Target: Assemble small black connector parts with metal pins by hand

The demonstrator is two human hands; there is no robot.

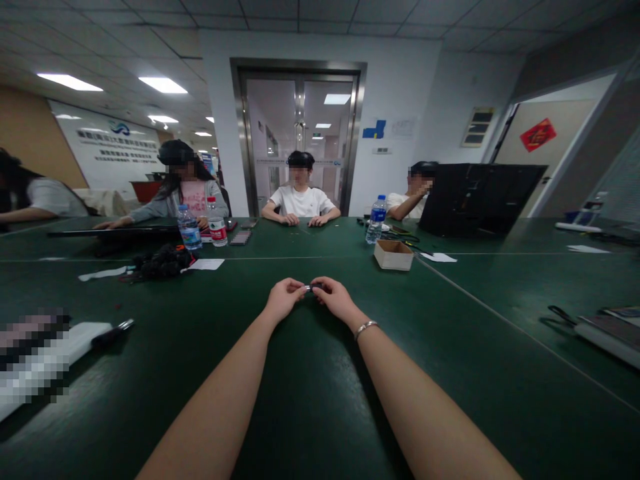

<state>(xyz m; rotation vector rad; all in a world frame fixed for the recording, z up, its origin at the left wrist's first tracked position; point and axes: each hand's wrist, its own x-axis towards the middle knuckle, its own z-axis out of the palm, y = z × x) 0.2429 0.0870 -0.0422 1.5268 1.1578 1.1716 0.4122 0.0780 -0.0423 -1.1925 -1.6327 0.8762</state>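
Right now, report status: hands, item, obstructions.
Left hand, right hand: both pinching small dark part. Part too small to identify. Nearest other thing: cardboard box, beyond hands.

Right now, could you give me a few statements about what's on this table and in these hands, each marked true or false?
1. The left hand and right hand pinch one dark item between them. True.
2. A bracelet sits on the left wrist. False: the bracelet is on the right wrist.
3. The box stands beyond the hands, to their right. True.
4. The table is red. False: the table is dark green.
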